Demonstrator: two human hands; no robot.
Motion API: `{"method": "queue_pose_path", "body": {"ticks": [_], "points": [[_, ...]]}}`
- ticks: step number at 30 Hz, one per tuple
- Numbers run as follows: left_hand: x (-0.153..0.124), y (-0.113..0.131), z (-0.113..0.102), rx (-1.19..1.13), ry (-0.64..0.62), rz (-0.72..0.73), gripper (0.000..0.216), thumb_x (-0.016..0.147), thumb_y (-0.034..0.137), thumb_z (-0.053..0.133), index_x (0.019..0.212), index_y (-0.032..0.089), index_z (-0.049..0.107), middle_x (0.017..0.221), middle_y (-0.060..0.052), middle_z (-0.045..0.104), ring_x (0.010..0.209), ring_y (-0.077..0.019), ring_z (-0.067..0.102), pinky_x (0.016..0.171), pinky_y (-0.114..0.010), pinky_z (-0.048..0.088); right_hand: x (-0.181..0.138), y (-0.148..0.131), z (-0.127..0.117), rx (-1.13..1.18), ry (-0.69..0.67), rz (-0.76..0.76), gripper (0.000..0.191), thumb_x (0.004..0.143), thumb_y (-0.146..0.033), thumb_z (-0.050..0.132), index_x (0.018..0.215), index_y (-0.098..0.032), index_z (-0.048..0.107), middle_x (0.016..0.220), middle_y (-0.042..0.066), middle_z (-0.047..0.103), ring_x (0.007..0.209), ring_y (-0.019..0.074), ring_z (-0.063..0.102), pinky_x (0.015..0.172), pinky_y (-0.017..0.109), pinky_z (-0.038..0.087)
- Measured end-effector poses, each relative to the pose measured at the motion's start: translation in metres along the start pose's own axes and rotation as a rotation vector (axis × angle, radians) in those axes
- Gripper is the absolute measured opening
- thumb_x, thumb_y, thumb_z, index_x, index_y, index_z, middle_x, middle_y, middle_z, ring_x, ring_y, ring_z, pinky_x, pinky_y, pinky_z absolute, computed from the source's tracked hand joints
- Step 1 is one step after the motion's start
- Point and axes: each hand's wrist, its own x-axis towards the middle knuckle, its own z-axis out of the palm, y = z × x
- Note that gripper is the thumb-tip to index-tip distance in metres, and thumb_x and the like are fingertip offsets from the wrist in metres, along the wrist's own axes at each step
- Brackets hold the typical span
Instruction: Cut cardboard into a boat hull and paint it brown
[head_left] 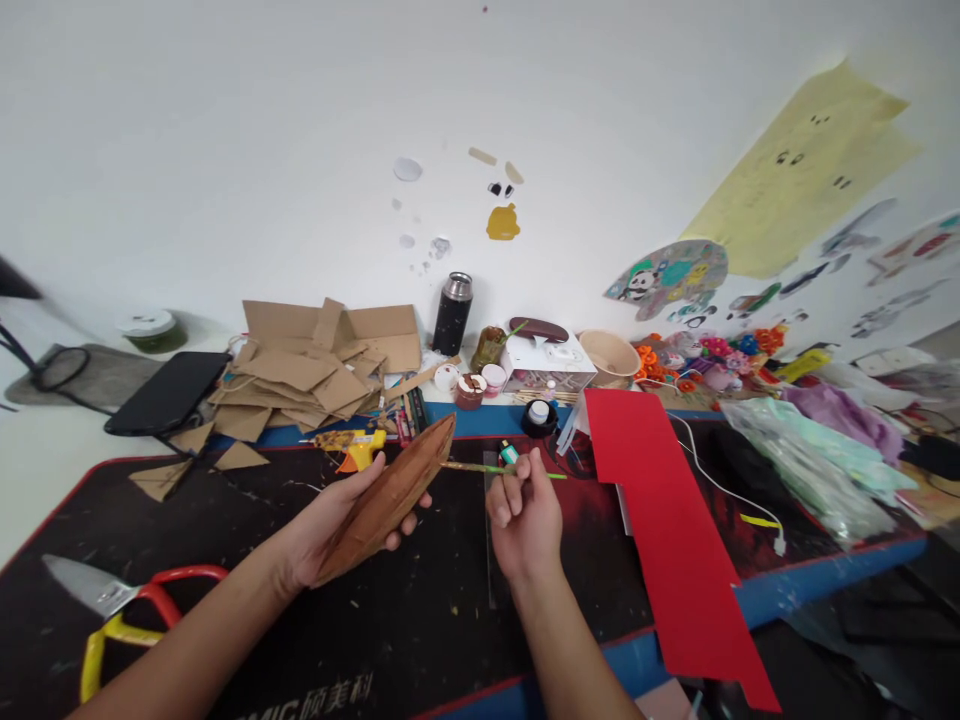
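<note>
A long, brown, boat-shaped piece (386,490) with pointed ends is tilted up over the dark mat. My left hand (349,520) is wrapped around its lower side, the thumb along one edge and fingertips showing at the other. Between the fingers of my right hand (525,510) is a thin paintbrush (476,467) with a green handle end, its tip at the upper right edge of the brown piece. Whether the bristles touch the surface is too small to tell. An open jar of brown paint (470,390) stands behind, beside a pink-tinted jar (493,379).
Large scissors (124,605) lie at the left near my forearm. A yellow glue gun (360,448) rests behind my left hand. Cardboard scraps (300,375) are heaped at the back, near a black thermos (453,315). A red sheet (667,530) covers the mat's right side.
</note>
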Motion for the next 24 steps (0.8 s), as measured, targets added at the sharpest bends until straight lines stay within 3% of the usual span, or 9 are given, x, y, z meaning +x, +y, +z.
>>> {"method": "queue_pose_path", "body": {"ticks": [6,9,13,16,19,24], "points": [[0.001,-0.006,0.011,0.103,-0.011,-0.074,0.050,0.095,0.057,0.072,0.114,0.011,0.081,0.101,-0.016,0.080,0.076,-0.0224,0.071,0.053,-0.027,0.058,0.015,0.003,0.002,0.124,0.025,0.082,0.040,0.101,-0.046,0.071,0.075,-0.023,0.051,0.043,-0.012,0.038,0.036,0.0086,0.033,0.037,0.019,0.025],[0.002,-0.007,0.016,0.165,0.032,-0.090,0.050,0.092,0.056,0.076,0.112,0.010,0.080,0.100,-0.016,0.080,0.080,-0.0240,0.072,0.056,-0.028,0.061,0.022,0.004,0.006,0.161,0.081,0.092,0.040,0.110,-0.041,0.057,0.074,-0.022,0.052,0.042,-0.011,0.036,0.034,0.0083,0.031,0.037,0.020,0.022],[0.002,-0.004,0.015,0.249,0.109,-0.058,0.060,0.089,0.063,0.078,0.123,0.014,0.076,0.099,-0.014,0.080,0.080,-0.0238,0.073,0.057,-0.028,0.060,0.025,0.002,0.006,0.179,0.110,0.096,0.044,0.114,-0.039,0.048,0.073,-0.022,0.052,0.042,-0.010,0.036,0.034,0.0082,0.031,0.037,0.020,0.021],[0.003,0.001,0.012,0.331,0.158,-0.075,0.074,0.086,0.072,0.077,0.135,0.018,0.069,0.089,-0.011,0.080,0.078,-0.0243,0.074,0.059,-0.030,0.060,0.024,0.001,0.000,0.173,0.102,0.102,0.042,0.112,-0.040,0.053,0.074,-0.022,0.052,0.043,-0.010,0.036,0.035,0.0082,0.031,0.037,0.020,0.021],[0.007,0.007,0.010,0.420,0.191,-0.117,0.091,0.075,0.079,0.082,0.142,0.021,0.063,0.094,-0.010,0.080,0.080,-0.0258,0.075,0.059,-0.031,0.060,0.024,0.001,-0.007,0.146,0.073,0.101,0.040,0.106,-0.044,0.064,0.075,-0.023,0.051,0.044,-0.011,0.036,0.036,0.0084,0.031,0.037,0.019,0.022],[0.016,0.018,0.021,0.626,0.201,-0.180,0.099,0.064,0.087,0.083,0.138,0.022,0.066,0.093,-0.010,0.080,0.078,-0.0292,0.077,0.061,-0.036,0.062,0.023,0.001,-0.013,0.137,0.062,0.073,0.038,0.102,-0.044,0.069,0.075,-0.023,0.052,0.044,-0.012,0.037,0.036,0.0082,0.032,0.038,0.019,0.024]]}}
